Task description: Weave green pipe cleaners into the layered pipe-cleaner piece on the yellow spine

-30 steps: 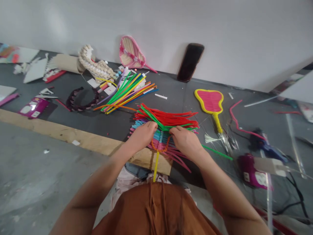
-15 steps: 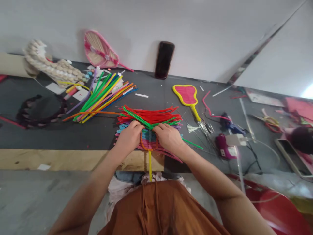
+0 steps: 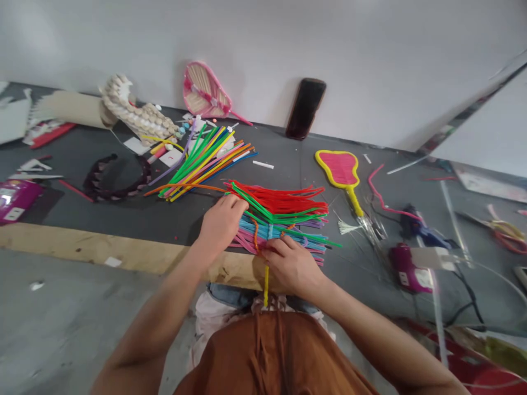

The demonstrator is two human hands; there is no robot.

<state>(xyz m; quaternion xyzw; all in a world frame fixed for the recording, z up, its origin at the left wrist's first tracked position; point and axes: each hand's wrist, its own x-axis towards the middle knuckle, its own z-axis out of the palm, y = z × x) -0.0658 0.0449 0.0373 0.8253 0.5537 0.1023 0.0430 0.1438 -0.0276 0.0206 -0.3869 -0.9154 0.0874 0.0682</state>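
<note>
A fan-like piece of pipe cleaners [image 3: 284,201] lies at the table's front edge, its rows red, green, blue and pink, spread from a central stem. The yellow lower part of the stem [image 3: 266,285] hangs past the edge. My left hand [image 3: 222,222] is closed at the piece's left side, fingers bent over the ends of the green pipe cleaners. My right hand [image 3: 294,266] has its fingertips together at the bottom of the rows, around the top of the yellow stem. An orange pipe cleaner [image 3: 256,233] loops down between the hands. My fingers hide part of the lower rows.
Loose pipe cleaners [image 3: 201,164] lie in a heap at the back left, near a dark braided ring [image 3: 93,178]. A pink-and-yellow fan [image 3: 340,169] lies to the right. Farther right are a glue gun [image 3: 424,227], a purple device [image 3: 405,269] and scissors [image 3: 500,227]. A phone [image 3: 305,108] leans on the wall.
My hands have parted from the centre of the green row. The left has shifted to the piece's left edge; the right has come down to the stem. The view has turned leftward.
</note>
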